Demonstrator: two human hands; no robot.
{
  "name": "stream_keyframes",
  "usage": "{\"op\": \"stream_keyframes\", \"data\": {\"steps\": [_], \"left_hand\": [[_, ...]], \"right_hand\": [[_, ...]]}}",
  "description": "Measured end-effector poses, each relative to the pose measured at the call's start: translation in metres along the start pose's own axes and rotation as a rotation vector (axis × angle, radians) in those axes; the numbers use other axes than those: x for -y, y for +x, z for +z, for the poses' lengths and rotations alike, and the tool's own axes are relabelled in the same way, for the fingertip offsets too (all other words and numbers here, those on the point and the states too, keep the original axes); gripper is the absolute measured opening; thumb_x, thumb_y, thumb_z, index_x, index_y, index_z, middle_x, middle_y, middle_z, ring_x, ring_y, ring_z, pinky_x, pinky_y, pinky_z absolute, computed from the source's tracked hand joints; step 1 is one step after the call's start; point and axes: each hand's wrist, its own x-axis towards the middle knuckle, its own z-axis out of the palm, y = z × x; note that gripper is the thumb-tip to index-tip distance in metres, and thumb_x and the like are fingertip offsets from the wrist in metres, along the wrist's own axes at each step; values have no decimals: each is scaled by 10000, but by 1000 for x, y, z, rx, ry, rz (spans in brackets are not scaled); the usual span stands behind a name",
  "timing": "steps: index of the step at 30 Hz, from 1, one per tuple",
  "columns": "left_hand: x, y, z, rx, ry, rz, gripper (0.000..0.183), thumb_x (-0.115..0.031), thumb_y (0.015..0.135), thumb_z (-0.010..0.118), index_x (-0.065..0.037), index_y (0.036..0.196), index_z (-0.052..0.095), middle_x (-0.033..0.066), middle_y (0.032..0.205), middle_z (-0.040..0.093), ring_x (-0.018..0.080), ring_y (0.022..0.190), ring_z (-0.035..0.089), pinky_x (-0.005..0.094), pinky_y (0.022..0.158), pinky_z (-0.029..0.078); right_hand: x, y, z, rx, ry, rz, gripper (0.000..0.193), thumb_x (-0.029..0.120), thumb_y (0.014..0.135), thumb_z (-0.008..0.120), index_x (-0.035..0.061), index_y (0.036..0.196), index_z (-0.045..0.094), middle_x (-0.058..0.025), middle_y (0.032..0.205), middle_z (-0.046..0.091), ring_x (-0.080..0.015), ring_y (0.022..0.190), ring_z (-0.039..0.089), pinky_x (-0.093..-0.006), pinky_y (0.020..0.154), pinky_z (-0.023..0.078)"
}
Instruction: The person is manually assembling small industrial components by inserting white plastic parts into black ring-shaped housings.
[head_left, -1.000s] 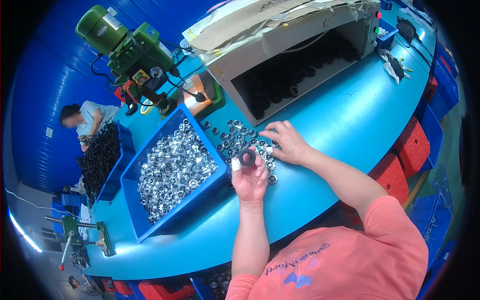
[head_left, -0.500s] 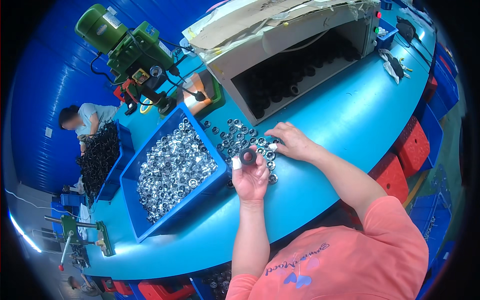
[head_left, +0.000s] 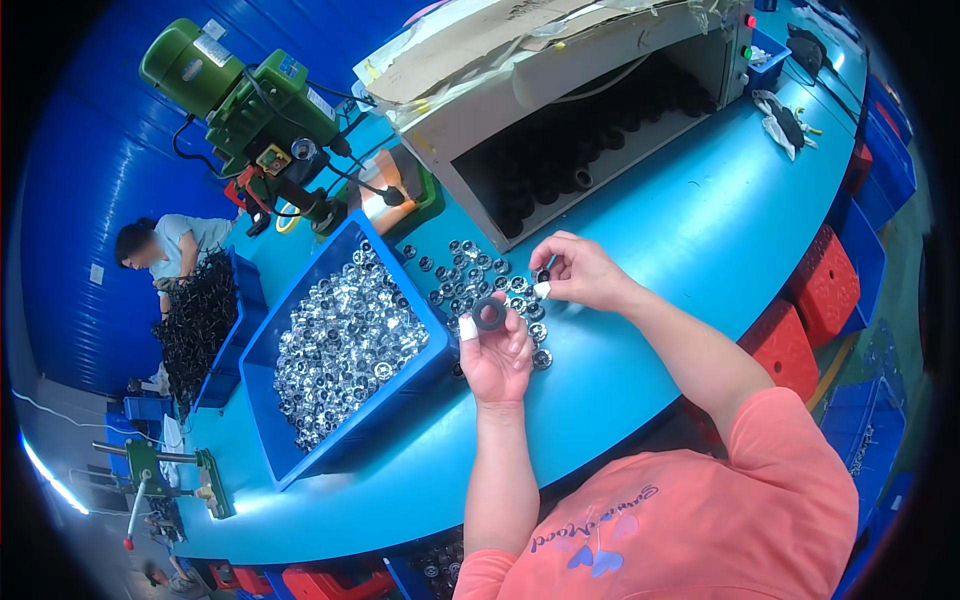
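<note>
In my left hand point(head_left: 497, 362), palm up, sits a black rubber ring point(head_left: 489, 314), gripped between the fingers and the thumb. White tape wraps that thumb. My right hand point(head_left: 585, 274) pinches a small shiny metal ring-shaped part point(head_left: 541, 275) between its fingertips, just above the table; one of its fingertips is also taped white. Several similar chrome parts point(head_left: 462, 283) lie loose on the blue table around and beyond my left hand. Left of it stands a blue bin point(head_left: 446, 343) heaped with many more of these metal parts point(head_left: 345, 345).
A white box-shaped machine point(head_left: 470, 200) holds dark rings behind my hands. Left of it is a green drill press point(head_left: 265, 105). Farther left, a person point(head_left: 180, 245) works at a bin of black parts point(head_left: 205, 320). Red stools point(head_left: 822, 278) line the table's right edge.
My right hand has closed its fingers on a metal part and lifted it slightly from the loose group. My left hand keeps the black ring, almost unmoved.
</note>
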Motion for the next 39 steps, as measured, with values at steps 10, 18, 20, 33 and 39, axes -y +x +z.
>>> {"op": "stream_keyframes", "data": {"steps": [10, 18, 20, 33, 39], "left_hand": [[2, 1, -2, -43, 42, 25, 595, -490, 1161, 388, 2, 1448, 561, 124, 1025, 592, 170, 749, 532, 257, 522, 443], [3, 1, -1, -30, 72, 26, 567, -489, 1159, 395, -26, 1434, 574, 110, 1029, 612, 163, 757, 566, 249, 522, 450], [3, 0, -1, -53, 90, 25, 544, -488, 1158, 400, -44, 1403, 595, 109, 1034, 624, 165, 759, 579, 252, 523, 455], [12, -1, 4, -174, 456, 145, 450, -382, 1147, 515, -42, 1438, 569, 48, 1070, 660, 117, 800, 593, 253, 626, 464], [13, -2, 5, -182, 527, 185, 424, -361, 1152, 513, -33, 1413, 580, 39, 1089, 668, 110, 833, 583, 254, 636, 457]], "right_hand": [[5, -8, 29, 69, 545, -64, 320, 30, 863, 855, 37, 1162, 741, -47, 1188, 671, -124, 978, 698, -283, 905, 573], [17, -10, 26, 179, 637, 4, 320, -26, 917, 803, 0, 1223, 712, -90, 1242, 671, -190, 1071, 747, -343, 1034, 589], [14, -10, 27, 187, 658, 31, 325, -7, 918, 810, 8, 1231, 722, -82, 1246, 675, -183, 1081, 743, -344, 1031, 590], [3, -8, 29, 169, 549, -48, 337, -17, 900, 779, 76, 1224, 791, -29, 1219, 661, -175, 1140, 712, -337, 1036, 571], [2, -8, 30, 163, 583, -13, 357, -8, 907, 775, 75, 1255, 769, -13, 1127, 695, -148, 1113, 708, -325, 1006, 578]]}}
